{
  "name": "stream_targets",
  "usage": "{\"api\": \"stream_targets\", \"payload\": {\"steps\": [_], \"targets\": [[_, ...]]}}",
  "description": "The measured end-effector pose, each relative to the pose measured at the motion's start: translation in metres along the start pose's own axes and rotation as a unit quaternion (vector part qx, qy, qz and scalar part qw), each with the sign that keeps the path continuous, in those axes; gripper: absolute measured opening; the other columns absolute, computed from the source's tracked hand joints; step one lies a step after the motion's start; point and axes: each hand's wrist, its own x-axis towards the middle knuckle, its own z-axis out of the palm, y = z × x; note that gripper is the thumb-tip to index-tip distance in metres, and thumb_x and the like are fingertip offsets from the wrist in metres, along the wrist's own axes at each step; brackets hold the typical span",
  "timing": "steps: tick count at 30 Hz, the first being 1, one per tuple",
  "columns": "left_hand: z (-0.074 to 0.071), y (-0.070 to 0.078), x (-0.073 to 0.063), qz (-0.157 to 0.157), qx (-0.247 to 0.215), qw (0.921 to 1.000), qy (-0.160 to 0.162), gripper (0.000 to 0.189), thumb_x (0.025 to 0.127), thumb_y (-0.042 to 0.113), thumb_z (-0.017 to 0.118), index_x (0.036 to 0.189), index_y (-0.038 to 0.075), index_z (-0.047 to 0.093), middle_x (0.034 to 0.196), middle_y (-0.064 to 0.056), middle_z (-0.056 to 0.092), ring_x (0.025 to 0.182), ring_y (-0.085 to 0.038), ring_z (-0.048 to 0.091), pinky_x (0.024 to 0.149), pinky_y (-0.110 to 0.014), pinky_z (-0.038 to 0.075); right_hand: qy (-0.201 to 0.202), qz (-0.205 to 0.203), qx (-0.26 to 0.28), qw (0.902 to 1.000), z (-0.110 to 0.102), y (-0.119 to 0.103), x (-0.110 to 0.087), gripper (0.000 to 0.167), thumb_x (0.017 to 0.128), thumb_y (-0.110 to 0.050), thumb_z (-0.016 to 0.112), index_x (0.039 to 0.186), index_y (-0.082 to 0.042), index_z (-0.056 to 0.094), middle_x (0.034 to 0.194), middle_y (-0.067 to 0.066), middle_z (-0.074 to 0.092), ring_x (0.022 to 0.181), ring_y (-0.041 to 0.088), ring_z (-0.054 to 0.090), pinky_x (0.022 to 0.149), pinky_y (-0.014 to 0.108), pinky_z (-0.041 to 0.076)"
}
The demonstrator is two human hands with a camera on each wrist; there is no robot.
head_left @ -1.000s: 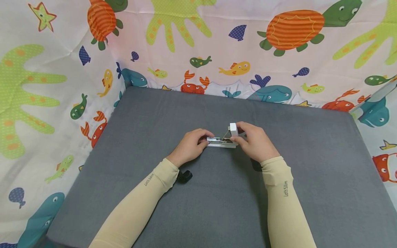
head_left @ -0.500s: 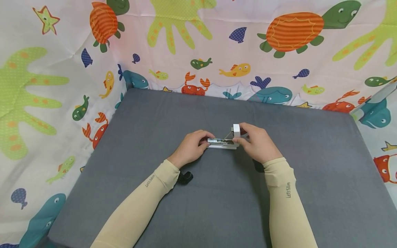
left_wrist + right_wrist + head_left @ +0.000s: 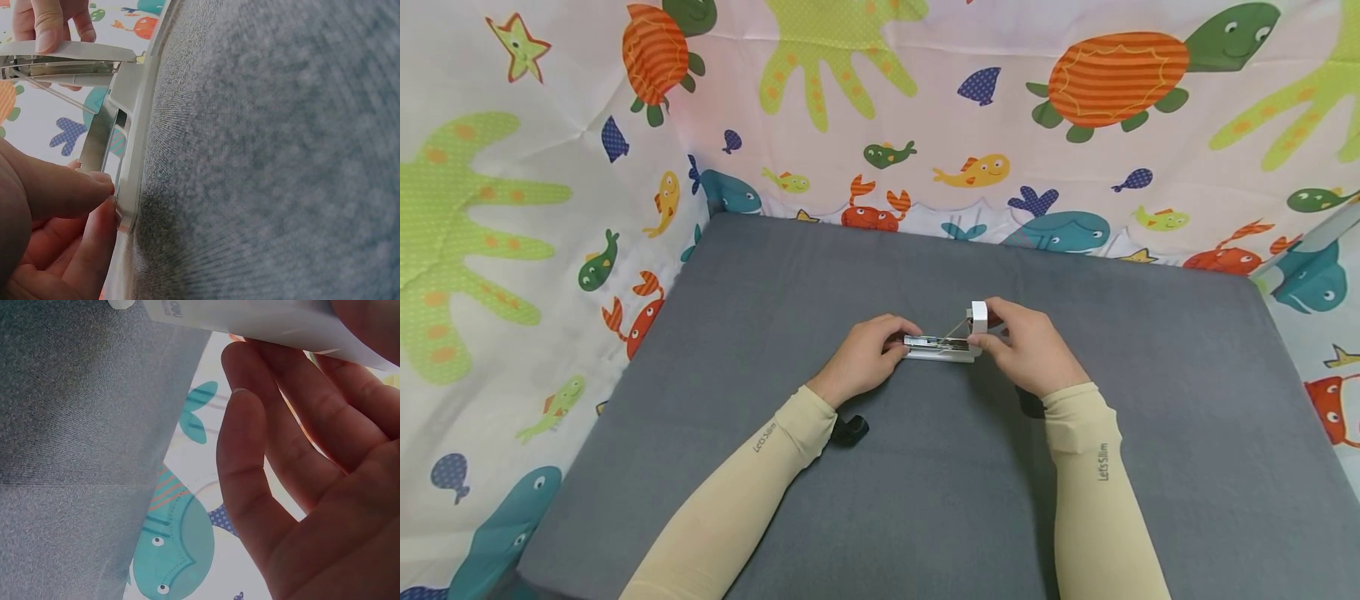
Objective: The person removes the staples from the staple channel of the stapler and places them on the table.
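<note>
A white stapler (image 3: 938,355) stands on the grey surface between the hands, its top cover (image 3: 979,317) raised upright at the right end. In the left wrist view a thin spring (image 3: 59,95) stretches from the cover to the metal staple channel (image 3: 100,137). My left hand (image 3: 865,354) pinches the left end of the stapler with thumb and fingers. The thumb and fingers of my right hand (image 3: 1028,343) grip the raised cover. Close up in the right wrist view, the white cover (image 3: 262,325) crosses the top edge. Whether staples lie in the channel cannot be told.
Grey cloth (image 3: 880,500) covers the table. Behind and beside it hangs a white curtain (image 3: 820,150) printed with sea animals. Black wrist straps (image 3: 850,430) show below both forearms.
The raised cover, held by my right hand, has swung slightly to the right, away from the left end. My left hand keeps its pinch. The view has shifted a little.
</note>
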Motion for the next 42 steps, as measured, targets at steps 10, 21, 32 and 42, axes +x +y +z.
{"api": "stream_targets", "payload": {"steps": [10, 21, 32, 42], "targets": [[-0.0013, 0.0002, -0.0007, 0.007, 0.002, 1.0, 0.0, 0.025, 0.106, 0.009, 0.068, 0.128, 0.018, 0.076, 0.118, -0.001, 0.072, 0.098, -0.016, 0.062, 0.09, -0.033, 0.054, 0.0, 0.0, 0.0, 1.0, -0.0014, 0.002, -0.0013, 0.028, 0.103, -0.023, 0.076, 0.127, -0.014, 0.066, 0.123, 0.012, 0.075, 0.115, 0.035, 0.072, 0.098, 0.059, 0.06], [-0.0015, -0.0001, -0.0017, 0.011, 0.001, 0.9999, 0.003, 0.025, 0.107, 0.008, 0.067, 0.127, 0.017, 0.076, 0.117, -0.001, 0.072, 0.097, -0.016, 0.062, 0.089, -0.033, 0.054, -0.005, -0.001, 0.001, 1.0, -0.0027, 0.003, -0.0021, 0.028, 0.104, -0.023, 0.075, 0.128, -0.014, 0.065, 0.12, 0.011, 0.075, 0.115, 0.034, 0.072, 0.099, 0.059, 0.06], [-0.0001, -0.0013, -0.0016, 0.011, -0.002, 0.9999, 0.003, 0.025, 0.107, 0.008, 0.067, 0.127, 0.018, 0.076, 0.116, 0.0, 0.072, 0.097, -0.016, 0.062, 0.089, -0.033, 0.054, -0.004, -0.002, 0.005, 1.0, -0.0038, 0.007, -0.0034, 0.027, 0.104, -0.024, 0.075, 0.127, -0.014, 0.065, 0.119, 0.011, 0.075, 0.111, 0.034, 0.072, 0.096, 0.058, 0.061], [0.001, -0.0029, -0.0008, 0.006, -0.004, 1.0, 0.004, 0.025, 0.106, 0.009, 0.067, 0.127, 0.019, 0.076, 0.114, 0.001, 0.071, 0.095, -0.015, 0.061, 0.086, -0.031, 0.053, -0.011, 0.006, 0.001, 0.9999, -0.006, 0.009, -0.0047, 0.029, 0.104, -0.025, 0.074, 0.13, -0.015, 0.064, 0.119, 0.011, 0.074, 0.109, 0.034, 0.072, 0.095, 0.058, 0.061]]}}
